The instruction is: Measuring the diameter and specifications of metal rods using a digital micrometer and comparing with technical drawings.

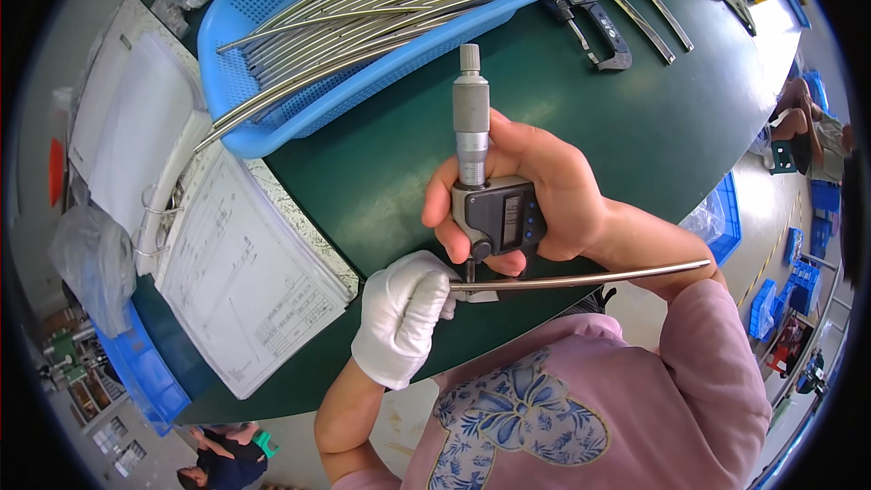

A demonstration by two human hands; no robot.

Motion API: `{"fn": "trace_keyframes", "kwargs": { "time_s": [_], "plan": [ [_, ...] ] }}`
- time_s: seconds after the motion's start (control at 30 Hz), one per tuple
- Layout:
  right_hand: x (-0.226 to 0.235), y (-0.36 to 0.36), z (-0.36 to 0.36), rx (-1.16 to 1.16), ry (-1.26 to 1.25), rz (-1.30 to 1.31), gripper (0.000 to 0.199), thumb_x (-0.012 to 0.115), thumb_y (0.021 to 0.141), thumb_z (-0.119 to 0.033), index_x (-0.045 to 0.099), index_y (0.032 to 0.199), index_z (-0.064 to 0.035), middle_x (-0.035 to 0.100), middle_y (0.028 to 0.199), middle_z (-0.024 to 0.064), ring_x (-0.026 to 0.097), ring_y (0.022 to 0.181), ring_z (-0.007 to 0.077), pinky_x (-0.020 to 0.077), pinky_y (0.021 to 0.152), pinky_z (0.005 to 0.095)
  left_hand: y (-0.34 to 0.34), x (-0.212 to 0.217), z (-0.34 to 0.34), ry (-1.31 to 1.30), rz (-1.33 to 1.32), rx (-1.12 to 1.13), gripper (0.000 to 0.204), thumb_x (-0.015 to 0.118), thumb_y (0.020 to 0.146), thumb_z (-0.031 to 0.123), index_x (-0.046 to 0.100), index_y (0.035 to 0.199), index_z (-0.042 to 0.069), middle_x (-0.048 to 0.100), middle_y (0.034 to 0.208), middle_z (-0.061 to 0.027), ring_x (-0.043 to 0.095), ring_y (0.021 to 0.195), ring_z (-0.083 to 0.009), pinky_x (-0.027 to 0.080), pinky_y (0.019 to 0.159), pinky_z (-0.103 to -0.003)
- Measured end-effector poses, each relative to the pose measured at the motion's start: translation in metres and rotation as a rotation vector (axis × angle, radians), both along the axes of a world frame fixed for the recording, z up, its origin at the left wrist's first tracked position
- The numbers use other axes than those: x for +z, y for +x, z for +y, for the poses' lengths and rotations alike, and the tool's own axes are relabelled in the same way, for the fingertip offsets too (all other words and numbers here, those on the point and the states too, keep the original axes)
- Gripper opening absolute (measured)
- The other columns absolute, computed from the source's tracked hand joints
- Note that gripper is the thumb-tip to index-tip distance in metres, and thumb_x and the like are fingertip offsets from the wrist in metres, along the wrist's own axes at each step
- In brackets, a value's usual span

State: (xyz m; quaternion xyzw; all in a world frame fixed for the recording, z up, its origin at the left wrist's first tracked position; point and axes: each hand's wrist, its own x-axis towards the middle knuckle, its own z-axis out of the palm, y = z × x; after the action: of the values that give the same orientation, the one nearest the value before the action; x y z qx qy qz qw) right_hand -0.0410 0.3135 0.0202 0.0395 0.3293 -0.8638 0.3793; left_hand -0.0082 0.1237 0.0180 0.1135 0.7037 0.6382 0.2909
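Observation:
My right hand (558, 186), bare, is wrapped around a digital micrometer (497, 213) with a small display. Its knurled thimble points up, away from me. A thin metal rod (599, 279) passes at the micrometer's lower end and extends right across my right forearm. My left hand (399, 319), in a white glove, is closed on the rod's left end, close beside the micrometer. Whether the measuring faces touch the rod I cannot tell. At the far left of the green table, a blue basket (390, 73) holds many similar rods (363, 18).
An open ring binder with drawing sheets (254, 281) lies left. A second digital micrometer (606, 36) rests beyond my right hand, near two long thin strips (649, 14). Blue bins (721, 222) stand past the table's right edge. Other people (227, 454) sit farther off.

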Motion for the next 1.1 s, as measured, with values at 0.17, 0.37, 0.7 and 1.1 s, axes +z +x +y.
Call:
{"fn": "trace_keyframes", "kwargs": {
  "time_s": [0.17,0.37,0.7,1.1],
  "plan": [
    [-0.0010,-0.0003,-0.0006,-0.020,0.017,0.047,0.067,0.022,0.083,-0.058,0.054,0.087,0.0003,0.058,0.065,0.0095,0.042,0.036,0.0111,0.0359,0.037,0.0208,0.0003,0.0003,0.0015,-0.027,0.003,-0.002,0.024,0.042,0.088,0.015,0.047,0.071,-0.001,0.047,0.062,-0.0066,0.048,0.051,-0.0149,0.039,0.050,-0.026],
    [-0.0032,-0.0009,-0.0007,-0.036,0.068,0.068,0.066,0.022,0.085,-0.056,0.054,0.084,0.0011,0.057,0.066,0.0138,0.045,0.036,0.0128,0.0375,0.032,0.0204,-0.0022,0.0007,0.0012,-0.041,-0.001,-0.043,0.023,0.042,0.088,0.014,0.047,0.072,-0.001,0.047,0.064,-0.0069,0.049,0.052,-0.0147,0.040,0.051,-0.026],
    [-0.0028,-0.0013,0.0004,-0.009,0.081,0.055,0.069,0.019,0.085,-0.057,0.054,0.085,0.0013,0.057,0.066,0.0132,0.045,0.036,0.0124,0.0376,0.034,0.0198,-0.0003,-0.0027,-0.0022,-0.023,0.042,0.028,0.017,0.046,0.086,0.012,0.051,0.076,-0.001,0.048,0.066,-0.0061,0.049,0.055,-0.0126,0.041,0.052,-0.024],
    [-0.0013,0.0002,-0.0032,-0.028,0.032,-0.003,0.065,0.017,0.085,-0.053,0.054,0.088,0.0005,0.057,0.065,0.0093,0.043,0.037,0.0113,0.0364,0.038,0.0208,-0.0004,-0.0053,0.0024,-0.079,0.160,-0.003,0.013,0.049,0.083,0.009,0.052,0.074,0.001,0.049,0.061,-0.0067,0.050,0.050,-0.0184,0.039,0.048,-0.028]
  ]
}}
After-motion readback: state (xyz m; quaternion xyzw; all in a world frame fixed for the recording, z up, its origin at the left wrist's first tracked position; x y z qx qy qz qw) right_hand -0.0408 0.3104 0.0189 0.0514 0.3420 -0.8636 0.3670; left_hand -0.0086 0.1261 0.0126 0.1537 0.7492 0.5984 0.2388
